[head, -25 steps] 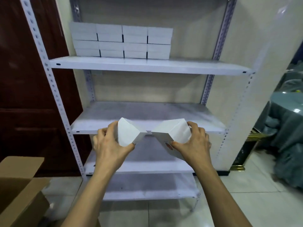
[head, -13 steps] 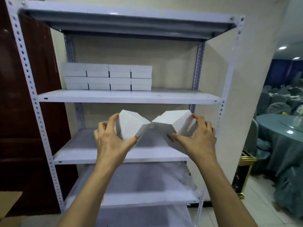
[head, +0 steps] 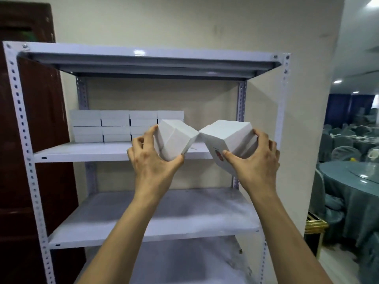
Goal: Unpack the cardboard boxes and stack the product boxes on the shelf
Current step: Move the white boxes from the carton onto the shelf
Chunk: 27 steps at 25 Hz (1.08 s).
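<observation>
Four-tier white metal shelf against cream wall, dark door left.

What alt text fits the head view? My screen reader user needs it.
Two bare hands, left hand and right hand, each grip white product boxes before a white metal shelf, where stacked white boxes sit at the left.
</observation>
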Each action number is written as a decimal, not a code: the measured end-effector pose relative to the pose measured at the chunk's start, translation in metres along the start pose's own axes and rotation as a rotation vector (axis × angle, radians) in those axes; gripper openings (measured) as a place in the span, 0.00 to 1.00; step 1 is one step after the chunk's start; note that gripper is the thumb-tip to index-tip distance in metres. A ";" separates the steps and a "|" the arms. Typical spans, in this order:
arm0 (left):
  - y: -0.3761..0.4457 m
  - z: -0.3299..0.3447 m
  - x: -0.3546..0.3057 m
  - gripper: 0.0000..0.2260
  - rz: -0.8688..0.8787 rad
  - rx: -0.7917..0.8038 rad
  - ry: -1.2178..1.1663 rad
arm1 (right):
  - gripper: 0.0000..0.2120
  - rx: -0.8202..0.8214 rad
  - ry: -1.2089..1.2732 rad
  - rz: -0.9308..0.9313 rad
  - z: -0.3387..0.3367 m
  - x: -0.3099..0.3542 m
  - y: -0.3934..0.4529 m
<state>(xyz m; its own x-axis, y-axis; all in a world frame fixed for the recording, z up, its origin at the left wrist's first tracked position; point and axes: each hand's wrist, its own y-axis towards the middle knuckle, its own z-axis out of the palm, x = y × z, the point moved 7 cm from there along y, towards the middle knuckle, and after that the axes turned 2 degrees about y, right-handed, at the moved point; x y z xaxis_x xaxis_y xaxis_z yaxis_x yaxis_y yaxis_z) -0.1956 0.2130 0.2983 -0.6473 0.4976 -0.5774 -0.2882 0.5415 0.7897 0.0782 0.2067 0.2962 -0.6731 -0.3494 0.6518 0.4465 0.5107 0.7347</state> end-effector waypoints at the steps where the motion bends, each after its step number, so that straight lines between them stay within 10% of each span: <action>1: 0.009 0.006 0.000 0.40 0.010 -0.006 -0.002 | 0.44 -0.017 0.000 -0.005 0.003 0.001 0.007; 27: 0.094 0.168 0.060 0.46 -0.160 0.121 -0.176 | 0.51 -0.076 -0.063 0.146 0.109 -0.038 0.090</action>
<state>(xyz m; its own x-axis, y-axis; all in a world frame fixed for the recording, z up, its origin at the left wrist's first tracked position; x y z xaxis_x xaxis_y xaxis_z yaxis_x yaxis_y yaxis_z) -0.1433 0.4077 0.3034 -0.4648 0.5033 -0.7285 -0.2835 0.6948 0.6609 0.0797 0.3518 0.3165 -0.6323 -0.2249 0.7414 0.5839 0.4907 0.6468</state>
